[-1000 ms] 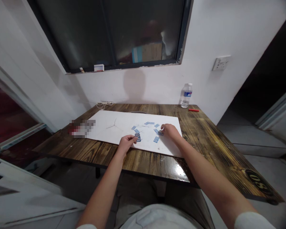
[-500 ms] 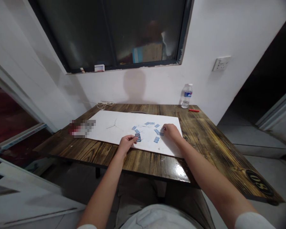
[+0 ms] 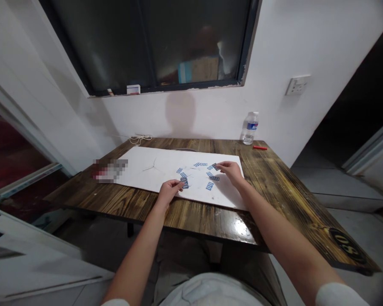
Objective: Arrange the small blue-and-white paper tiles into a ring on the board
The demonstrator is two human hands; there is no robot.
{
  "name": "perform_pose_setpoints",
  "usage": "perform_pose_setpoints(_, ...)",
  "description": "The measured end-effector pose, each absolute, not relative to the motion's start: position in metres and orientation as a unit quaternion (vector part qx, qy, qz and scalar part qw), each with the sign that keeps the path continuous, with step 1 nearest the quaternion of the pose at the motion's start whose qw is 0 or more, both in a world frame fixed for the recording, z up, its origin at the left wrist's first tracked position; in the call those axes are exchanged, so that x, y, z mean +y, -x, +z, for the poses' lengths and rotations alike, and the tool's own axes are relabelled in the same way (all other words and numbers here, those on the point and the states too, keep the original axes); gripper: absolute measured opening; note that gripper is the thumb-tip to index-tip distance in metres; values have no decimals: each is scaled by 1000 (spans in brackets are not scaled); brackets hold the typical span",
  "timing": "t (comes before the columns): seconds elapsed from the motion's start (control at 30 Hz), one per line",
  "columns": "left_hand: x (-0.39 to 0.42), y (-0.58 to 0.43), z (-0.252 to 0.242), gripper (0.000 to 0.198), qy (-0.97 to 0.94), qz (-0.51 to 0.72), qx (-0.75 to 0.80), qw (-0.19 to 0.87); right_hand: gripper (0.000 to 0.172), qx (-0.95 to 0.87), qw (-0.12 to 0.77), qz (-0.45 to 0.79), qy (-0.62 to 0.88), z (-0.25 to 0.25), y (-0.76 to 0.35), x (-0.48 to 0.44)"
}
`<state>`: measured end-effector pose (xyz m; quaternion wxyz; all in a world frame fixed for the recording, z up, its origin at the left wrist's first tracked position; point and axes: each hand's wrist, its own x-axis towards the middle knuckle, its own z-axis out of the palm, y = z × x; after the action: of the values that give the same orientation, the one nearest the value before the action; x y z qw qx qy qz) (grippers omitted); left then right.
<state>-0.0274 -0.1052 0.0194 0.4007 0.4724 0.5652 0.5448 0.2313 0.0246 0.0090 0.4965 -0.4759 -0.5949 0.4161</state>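
Your right hand (image 3: 231,170) is pinched narrow, thumb against fingers, on a small dark piece (image 3: 215,166) above the right part of the white board (image 3: 162,180). That piece sits just beside a blue-striped strip (image 3: 210,167) on the board. Your left hand (image 3: 171,189) is drawn in narrow too, its fingertips at a dark, blue-edged cluster (image 3: 185,184) near the board's close edge; the pieces are so small here that you can't fairly tell whether it grips them or only touches them.

Between and around your 2 hands, more blue-striped strips (image 3: 200,164) lie in a loose, broken ring on the board, with 1 of them (image 3: 210,186) nearer to you, below your right hand. To the left, well apart from the ring, 3 thin dark lines (image 3: 153,166) meet on the board.

The board lies flat on your wooden table (image 3: 115,204). At the far right, a clear bottle (image 3: 249,131) stands upright near the wall, with a red pen-like stick (image 3: 260,148) lying just beside it.
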Motion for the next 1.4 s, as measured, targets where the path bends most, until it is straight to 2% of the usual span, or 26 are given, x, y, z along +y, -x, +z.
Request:
perform_pose_setpoints(0.13,-105,26,20,35,-471,549,565,397,41,-552,541,476,418,17,-220,14)
perform_pose_setpoints(0.27,-106,26,20,35,-470,550,566,395,39,-528,547,521,387,25,-206,2)
perform_pose_setpoints(0.63,-102,29,14,36,-472,545,569,394,31,-574,486,592,289,29,-170,-34)
perform_pose_setpoints(0.97,-104,27,19,36,-485,532,573,391,33,-644,435,557,292,24,-154,-52)
perform_pose_setpoints(1.4,-106,26,21,34,-528,521,551,382,36,-684,433,490,323,10,-148,-53)
